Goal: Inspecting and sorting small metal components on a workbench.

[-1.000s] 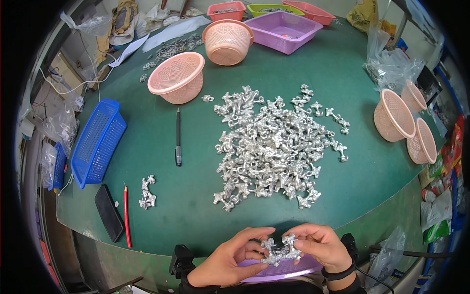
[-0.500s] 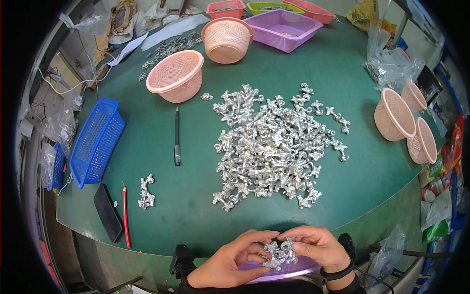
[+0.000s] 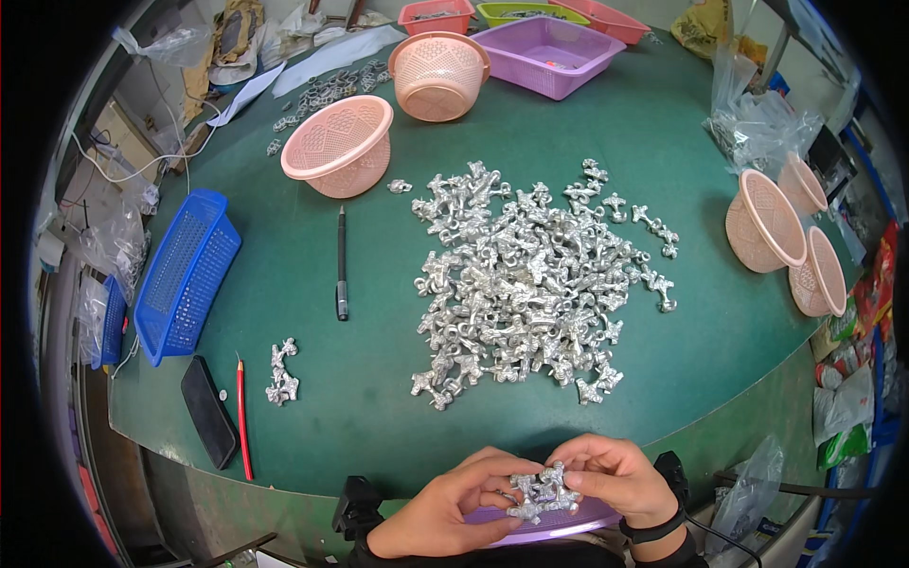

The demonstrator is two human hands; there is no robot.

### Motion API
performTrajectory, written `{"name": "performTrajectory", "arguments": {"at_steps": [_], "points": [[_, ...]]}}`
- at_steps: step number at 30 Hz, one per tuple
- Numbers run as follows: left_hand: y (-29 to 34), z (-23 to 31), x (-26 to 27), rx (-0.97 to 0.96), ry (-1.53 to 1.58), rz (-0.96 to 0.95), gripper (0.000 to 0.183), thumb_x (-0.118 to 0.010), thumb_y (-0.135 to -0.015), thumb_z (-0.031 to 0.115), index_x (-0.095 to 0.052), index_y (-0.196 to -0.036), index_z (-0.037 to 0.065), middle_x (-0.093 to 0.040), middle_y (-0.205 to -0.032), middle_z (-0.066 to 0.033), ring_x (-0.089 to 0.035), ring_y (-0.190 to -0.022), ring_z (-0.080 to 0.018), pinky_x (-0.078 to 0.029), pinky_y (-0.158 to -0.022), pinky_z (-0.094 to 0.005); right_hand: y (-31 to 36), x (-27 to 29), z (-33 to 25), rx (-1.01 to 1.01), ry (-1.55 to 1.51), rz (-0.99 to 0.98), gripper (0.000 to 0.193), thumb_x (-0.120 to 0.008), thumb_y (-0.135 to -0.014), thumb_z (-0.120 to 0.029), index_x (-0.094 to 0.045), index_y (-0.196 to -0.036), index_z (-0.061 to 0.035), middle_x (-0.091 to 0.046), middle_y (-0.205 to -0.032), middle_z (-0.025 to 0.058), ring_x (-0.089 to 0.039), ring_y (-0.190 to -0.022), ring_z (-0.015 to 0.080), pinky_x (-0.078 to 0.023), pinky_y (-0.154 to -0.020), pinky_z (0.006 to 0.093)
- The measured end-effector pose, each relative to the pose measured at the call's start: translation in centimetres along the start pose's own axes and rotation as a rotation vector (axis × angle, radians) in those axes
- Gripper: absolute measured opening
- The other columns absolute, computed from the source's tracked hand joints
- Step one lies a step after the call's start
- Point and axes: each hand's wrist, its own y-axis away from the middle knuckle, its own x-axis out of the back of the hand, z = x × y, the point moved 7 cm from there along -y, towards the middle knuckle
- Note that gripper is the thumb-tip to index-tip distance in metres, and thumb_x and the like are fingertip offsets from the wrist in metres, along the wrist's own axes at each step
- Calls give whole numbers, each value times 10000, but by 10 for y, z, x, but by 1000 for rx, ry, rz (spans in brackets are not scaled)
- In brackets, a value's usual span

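Note:
At the table's near edge, my left hand (image 3: 453,506) and my right hand (image 3: 615,478) hold a cluster of silvery metal castings (image 3: 544,494) between them. The fingers of both hands are closed on its sides. Beneath it shows part of a purple tray (image 3: 568,523), close to my body. Farther out, a large heap of similar silvery castings (image 3: 530,284) covers the middle of the green table (image 3: 663,379). Another small group of castings (image 3: 282,372) lies apart on the left.
On the left are a blue basket (image 3: 187,275), a black phone (image 3: 209,412), a red pencil (image 3: 243,417) and a black pen (image 3: 342,265). Pink baskets (image 3: 338,147) stand behind, more (image 3: 763,222) at the right. A purple basin (image 3: 549,57) is at the back.
The metal cluster has turned slightly in my hands, showing a more open, framelike side. My left hand has shifted a little to the right. The heap looks unchanged.

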Motion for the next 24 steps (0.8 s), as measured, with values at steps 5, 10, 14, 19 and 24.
{"name": "performTrajectory", "arguments": {"at_steps": [5,10,14,19,24], "points": [[-1,-1,-1,7,-18,1,452,-510,-678,-93,-390,-1099,20,-357,-995,-38,-433,-836,-87,-372,-767,-210,0,1,-1,-6,-13,21,180,-476,-774,-50,-467,-942,14,-524,-808,56,-494,-706,87,-419,-591,204],[-1,-3,0,24,-42,14,447,-509,-679,-95,-399,-1095,25,-361,-983,-34,-431,-833,-85,-370,-767,-206,0,2,0,-3,-14,9,175,-481,-771,-47,-461,-935,10,-521,-774,48,-493,-698,86,-415,-594,205],[-1,-6,0,21,-10,19,449,-513,-674,-99,-404,-1092,27,-363,-979,-36,-427,-832,-86,-371,-762,-205,1,3,1,-7,-62,29,157,-495,-755,-18,-465,-907,2,-514,-813,74,-493,-704,92,-415,-599,205],[-2,-7,5,3,12,77,440,-502,-642,-164,-413,-1052,-32,-369,-1000,-91,-458,-908,-152,-403,-765,-245,-1,8,-7,164,-110,58,202,-525,-710,44,-446,-888,-8,-478,-903,132,-494,-737,106,-422,-566,189],[-3,-12,-1,40,-27,111,377,-549,-671,-65,-448,-1023,28,-375,-946,-26,-413,-820,-73,-378,-727,-189,2,7,-11,199,-85,117,263,-526,-711,44,-439,-955,-1,-493,-863,103,-502,-643,79,-410,-513,165]]}}
